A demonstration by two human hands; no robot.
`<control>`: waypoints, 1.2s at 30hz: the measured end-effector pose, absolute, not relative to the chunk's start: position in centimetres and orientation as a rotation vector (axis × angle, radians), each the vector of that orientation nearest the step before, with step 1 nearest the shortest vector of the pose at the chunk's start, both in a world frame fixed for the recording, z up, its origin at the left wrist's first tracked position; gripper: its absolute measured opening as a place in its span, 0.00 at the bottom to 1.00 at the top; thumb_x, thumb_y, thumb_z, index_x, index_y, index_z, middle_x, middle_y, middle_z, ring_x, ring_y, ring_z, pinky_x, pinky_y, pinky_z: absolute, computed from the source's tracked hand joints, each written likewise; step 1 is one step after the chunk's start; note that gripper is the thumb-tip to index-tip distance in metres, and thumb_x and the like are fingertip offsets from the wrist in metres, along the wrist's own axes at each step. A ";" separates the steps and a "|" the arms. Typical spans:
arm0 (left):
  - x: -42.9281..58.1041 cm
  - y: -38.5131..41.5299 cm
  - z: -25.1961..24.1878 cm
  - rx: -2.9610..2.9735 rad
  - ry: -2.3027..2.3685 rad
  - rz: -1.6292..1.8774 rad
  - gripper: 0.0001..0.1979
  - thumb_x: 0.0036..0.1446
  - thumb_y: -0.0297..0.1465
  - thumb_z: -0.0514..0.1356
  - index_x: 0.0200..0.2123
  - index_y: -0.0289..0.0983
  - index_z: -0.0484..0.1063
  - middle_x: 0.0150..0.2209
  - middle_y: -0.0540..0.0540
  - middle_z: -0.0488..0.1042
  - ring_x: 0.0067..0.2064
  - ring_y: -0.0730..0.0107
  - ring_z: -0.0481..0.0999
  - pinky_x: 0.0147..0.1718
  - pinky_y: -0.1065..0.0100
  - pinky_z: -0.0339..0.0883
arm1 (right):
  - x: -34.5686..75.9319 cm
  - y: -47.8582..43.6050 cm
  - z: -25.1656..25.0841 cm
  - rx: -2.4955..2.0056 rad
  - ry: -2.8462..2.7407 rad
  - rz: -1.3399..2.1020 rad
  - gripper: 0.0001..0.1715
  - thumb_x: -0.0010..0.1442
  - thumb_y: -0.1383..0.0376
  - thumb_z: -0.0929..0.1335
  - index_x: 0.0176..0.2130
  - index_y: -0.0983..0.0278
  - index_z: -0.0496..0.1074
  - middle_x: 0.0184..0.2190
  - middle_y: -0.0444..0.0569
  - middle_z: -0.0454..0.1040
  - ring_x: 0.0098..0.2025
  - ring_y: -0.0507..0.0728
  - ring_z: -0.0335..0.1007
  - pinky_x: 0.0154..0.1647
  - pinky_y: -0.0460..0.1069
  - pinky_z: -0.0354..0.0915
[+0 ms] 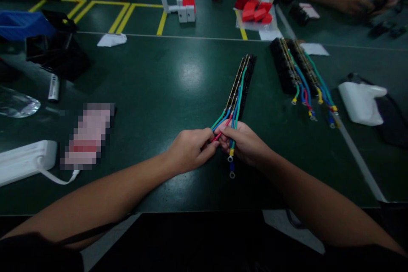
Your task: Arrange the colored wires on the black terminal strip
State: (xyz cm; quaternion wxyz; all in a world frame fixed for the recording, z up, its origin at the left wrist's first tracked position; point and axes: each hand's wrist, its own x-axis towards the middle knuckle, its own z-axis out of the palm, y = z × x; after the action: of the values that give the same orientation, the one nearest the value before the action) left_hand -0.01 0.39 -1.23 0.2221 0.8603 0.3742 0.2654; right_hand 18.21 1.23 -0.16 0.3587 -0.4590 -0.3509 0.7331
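A long black terminal strip (pixel 250 70) with brass-coloured metal pieces lies on the green table, its near end at my hands. Green, blue and red wires run from it towards me. My left hand (pixel 193 148) is closed in a pinch on the red wire (pixel 218 137), by its near end. My right hand (pixel 245 142) is closed round the wire bundle, thumb on top. Below it hang a ring terminal with a yellow sleeve (pixel 231 152) and another with a blue sleeve (pixel 232 166). My fingers hide some wire ends.
To the right lie two similar wired strips (pixel 291 66) and a white object (pixel 363 102). On the left are a phone (pixel 91 134) on a cable, a white power strip (pixel 28 161), a marker (pixel 54 88) and black parts (pixel 57 49). Opposite, a co-worker's hands (pixel 366 2) hold something dark.
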 end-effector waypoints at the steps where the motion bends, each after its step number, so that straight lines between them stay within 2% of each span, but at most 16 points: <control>1: 0.0 0.4 -1.2 2.381 1.030 0.737 0.10 0.64 0.33 0.54 0.33 0.35 0.70 0.23 0.53 0.70 0.22 0.77 0.66 0.23 0.74 0.57 | 18.2 1.2 -0.2 -1.192 -0.909 1.887 0.07 0.54 0.64 0.70 0.30 0.65 0.69 0.17 0.39 0.65 0.18 0.47 0.60 0.19 0.43 0.57; 17: 0.0 0.4 -1.3 2.359 1.010 0.705 0.09 0.64 0.33 0.55 0.33 0.36 0.70 0.24 0.52 0.71 0.23 0.76 0.68 0.24 0.74 0.58 | 18.2 1.1 -0.4 -1.192 -0.968 1.843 0.07 0.57 0.63 0.68 0.31 0.65 0.68 0.17 0.39 0.66 0.18 0.46 0.62 0.21 0.42 0.59; 26: 0.0 0.0 -1.4 2.391 1.098 0.880 0.05 0.60 0.32 0.60 0.33 0.35 0.70 0.25 0.53 0.70 0.24 0.77 0.67 0.25 0.73 0.58 | 18.5 1.3 -0.7 -1.216 -1.052 1.835 0.11 0.57 0.60 0.71 0.30 0.64 0.69 0.18 0.40 0.68 0.20 0.48 0.63 0.23 0.44 0.60; 36: 0.0 -0.1 -1.0 2.461 1.100 0.744 0.11 0.66 0.32 0.53 0.34 0.35 0.71 0.27 0.51 0.71 0.26 0.74 0.68 0.27 0.70 0.58 | 18.6 1.2 -1.0 -1.202 -1.142 1.826 0.16 0.61 0.59 0.68 0.25 0.64 0.66 0.17 0.41 0.67 0.19 0.48 0.61 0.21 0.44 0.57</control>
State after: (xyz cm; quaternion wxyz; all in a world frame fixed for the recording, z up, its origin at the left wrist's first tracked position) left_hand -0.04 -0.11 -1.02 0.1719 0.8669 0.3876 0.2620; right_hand 18.63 1.17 -0.98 0.3309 -0.4599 -0.4369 0.6986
